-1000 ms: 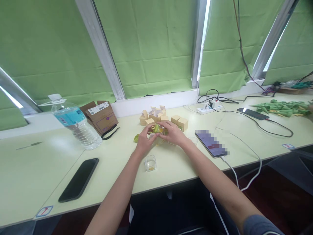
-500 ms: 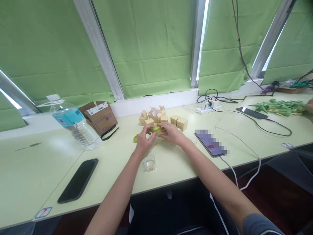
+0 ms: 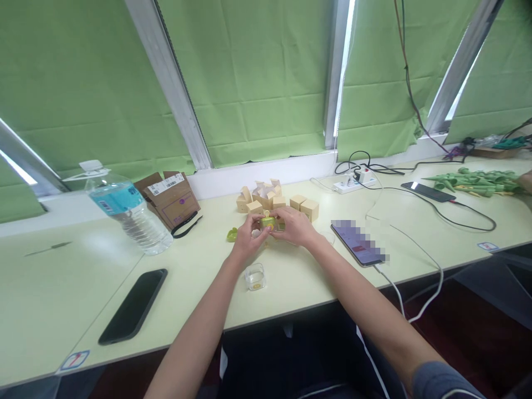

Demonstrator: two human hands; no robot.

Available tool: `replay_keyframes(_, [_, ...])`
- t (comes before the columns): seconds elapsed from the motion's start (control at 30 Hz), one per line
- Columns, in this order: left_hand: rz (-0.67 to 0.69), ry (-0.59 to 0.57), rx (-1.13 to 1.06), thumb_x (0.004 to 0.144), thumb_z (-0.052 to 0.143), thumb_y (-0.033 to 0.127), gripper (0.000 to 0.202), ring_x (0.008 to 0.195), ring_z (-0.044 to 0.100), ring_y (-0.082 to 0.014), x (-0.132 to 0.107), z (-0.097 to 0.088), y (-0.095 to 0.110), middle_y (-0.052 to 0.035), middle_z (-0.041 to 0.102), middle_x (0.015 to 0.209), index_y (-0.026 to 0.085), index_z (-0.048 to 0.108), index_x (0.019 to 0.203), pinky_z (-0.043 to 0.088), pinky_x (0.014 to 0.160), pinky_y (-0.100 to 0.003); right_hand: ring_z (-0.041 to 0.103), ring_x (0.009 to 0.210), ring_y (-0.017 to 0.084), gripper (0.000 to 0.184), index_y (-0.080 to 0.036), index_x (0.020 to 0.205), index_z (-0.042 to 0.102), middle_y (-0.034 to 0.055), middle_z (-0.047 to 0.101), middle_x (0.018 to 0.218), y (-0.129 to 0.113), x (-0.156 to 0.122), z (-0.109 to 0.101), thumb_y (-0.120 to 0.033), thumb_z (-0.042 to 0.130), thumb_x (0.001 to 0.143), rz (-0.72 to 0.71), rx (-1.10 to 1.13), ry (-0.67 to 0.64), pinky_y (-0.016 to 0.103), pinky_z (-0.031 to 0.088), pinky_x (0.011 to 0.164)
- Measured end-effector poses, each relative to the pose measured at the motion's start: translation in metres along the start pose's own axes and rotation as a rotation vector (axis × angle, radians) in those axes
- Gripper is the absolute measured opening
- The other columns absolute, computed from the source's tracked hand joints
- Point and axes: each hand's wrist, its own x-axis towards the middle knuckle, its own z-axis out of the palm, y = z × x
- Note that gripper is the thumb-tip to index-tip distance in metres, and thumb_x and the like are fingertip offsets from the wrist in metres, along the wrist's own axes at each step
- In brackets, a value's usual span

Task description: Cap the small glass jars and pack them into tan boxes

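My left hand and my right hand meet over the middle of the pale desk, fingers pinched together on a small yellow-green object held just above the surface. Behind the hands lies a cluster of small tan cardboard boxes, some open. A small clear plastic case with a yellow piece inside rests on the desk below my left wrist. A little green piece lies left of my left hand.
A large water bottle and brown cartons stand at left; a black phone lies near the front edge. A charging phone, a power strip, cables, another phone and green cones lie to the right.
Both hands stayed together on the yellow-green object and turned it slightly between the fingers. Nothing else on the desk moved.
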Motion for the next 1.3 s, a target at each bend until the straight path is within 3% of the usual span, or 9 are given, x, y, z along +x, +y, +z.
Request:
replay_keyframes(0.37, [0.012, -0.002, -0.063, 0.087, 0.07, 0.046, 0.036, 0.082, 0.066, -0.0169, 0.001, -0.001, 0.0, -0.0047, 0.067, 0.096, 0.021, 0.059, 0.11, 0.056, 0.078, -0.031, 0.06, 0.094, 0.025, 0.036, -0.023, 0.104, 0.069, 0.0057, 0.074, 0.094, 0.003, 0.002, -0.001, -0.036, 0.083, 0.073, -0.072, -0.069, 0.016, 0.033, 0.05, 0.073])
replay_keyframes(0.67, [-0.08, -0.03, 0.027, 0.083, 0.072, 0.051, 0.038, 0.078, 0.066, -0.0171, 0.002, -0.009, 0.003, -0.0028, 0.069, 0.092, 0.021, 0.058, 0.102, 0.052, 0.072, -0.03, 0.059, 0.094, 0.028, 0.039, -0.02, 0.113, 0.07, 0.0091, 0.075, 0.096, 0.001, 0.002, 0.005, -0.036, 0.081, 0.079, -0.09, -0.079, -0.037, 0.04, 0.049, 0.081])
replay_keyframes(0.9, [-0.115, -0.07, 0.073, 0.086, 0.067, 0.052, 0.033, 0.064, 0.053, -0.0128, 0.004, -0.018, 0.004, 0.0023, 0.06, 0.075, 0.022, 0.056, 0.094, 0.041, 0.062, -0.025, 0.059, 0.101, 0.028, 0.054, -0.022, 0.12, 0.071, 0.009, 0.075, 0.103, -0.001, 0.002, 0.003, -0.042, 0.087, 0.073, -0.064, -0.042, -0.092, 0.041, 0.047, 0.088])
replay_keyframes(1.03, [-0.155, -0.149, 0.181, 0.084, 0.069, 0.051, 0.034, 0.066, 0.052, -0.0127, 0.005, -0.027, 0.003, 0.0025, 0.06, 0.079, 0.022, 0.055, 0.092, 0.04, 0.063, -0.025, 0.059, 0.106, 0.028, 0.047, -0.019, 0.122, 0.07, 0.0093, 0.075, 0.107, -0.007, 0.002, -0.003, -0.047, 0.075, 0.084, -0.046, -0.017, -0.101, 0.041, 0.046, 0.092])
replay_keyframes(1.13, [-0.162, -0.193, 0.236, 0.082, 0.07, 0.05, 0.034, 0.068, 0.055, -0.0134, 0.005, -0.036, 0.004, 0.0013, 0.063, 0.083, 0.022, 0.054, 0.09, 0.042, 0.064, -0.026, 0.059, 0.105, 0.026, 0.035, -0.017, 0.122, 0.07, 0.0089, 0.075, 0.108, -0.009, 0.002, -0.007, -0.038, 0.062, 0.094, -0.044, -0.006, -0.097, 0.039, 0.044, 0.093])
replay_keyframes(1.3, [-0.174, -0.22, 0.28, 0.081, 0.071, 0.048, 0.033, 0.066, 0.056, -0.0133, 0.006, -0.047, 0.007, 0.0016, 0.064, 0.081, 0.022, 0.052, 0.084, 0.043, 0.063, -0.026, 0.06, 0.101, 0.024, 0.027, -0.018, 0.115, 0.072, 0.0075, 0.076, 0.103, -0.009, 0.003, -0.007, -0.026, 0.057, 0.094, -0.017, -0.032, -0.152, 0.036, 0.042, 0.093])
